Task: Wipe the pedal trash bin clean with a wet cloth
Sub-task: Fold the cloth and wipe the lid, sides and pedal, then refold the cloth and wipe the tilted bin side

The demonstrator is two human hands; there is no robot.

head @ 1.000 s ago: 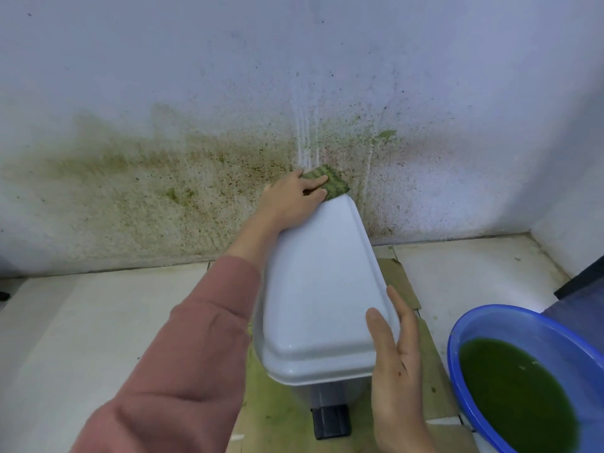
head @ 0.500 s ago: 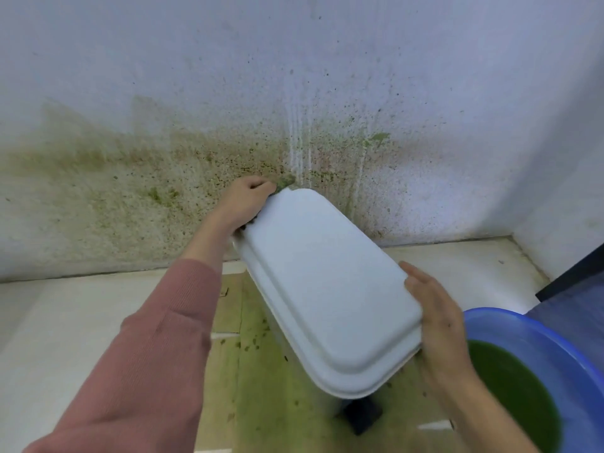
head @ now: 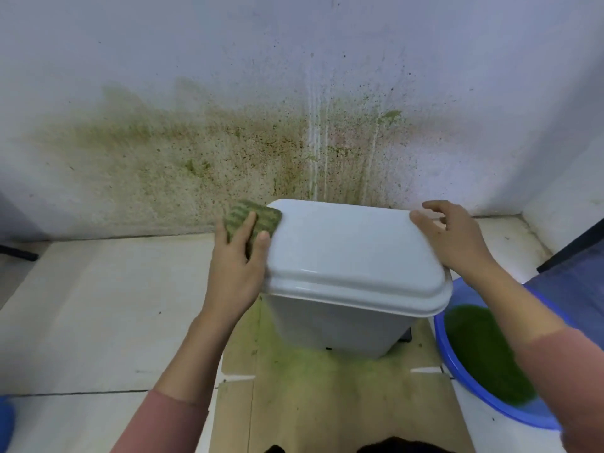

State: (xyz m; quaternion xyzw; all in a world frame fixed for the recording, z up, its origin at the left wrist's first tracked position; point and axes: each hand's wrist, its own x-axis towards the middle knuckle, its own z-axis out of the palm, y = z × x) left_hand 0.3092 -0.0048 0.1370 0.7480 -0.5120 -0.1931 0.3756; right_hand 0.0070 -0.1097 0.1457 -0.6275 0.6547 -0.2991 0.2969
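The pale grey pedal trash bin (head: 330, 322) stands on cardboard in the middle, its lid (head: 353, 253) closed. The black pedal (head: 406, 335) peeks out at its lower right. A green-stained cloth (head: 266, 219) lies against the lid's far left corner. My left hand (head: 235, 269) presses it there with straight fingers, the thumb on the lid's left edge. My right hand (head: 454, 240) holds the lid's far right corner, thumb on top and fingers curled over the rim, slightly blurred.
A blue basin (head: 523, 416) of green water sits close on the bin's right. Flattened cardboard (head: 313, 397), stained green, covers the floor under the bin. The wall (head: 196, 152) behind is speckled green and brown. A dark object (head: 575, 253) stands at the right edge.
The bin has turned, so its long side faces me and the pedal points right. My left hand slid with the cloth to the lid's left corner. My right hand moved to the far right corner.
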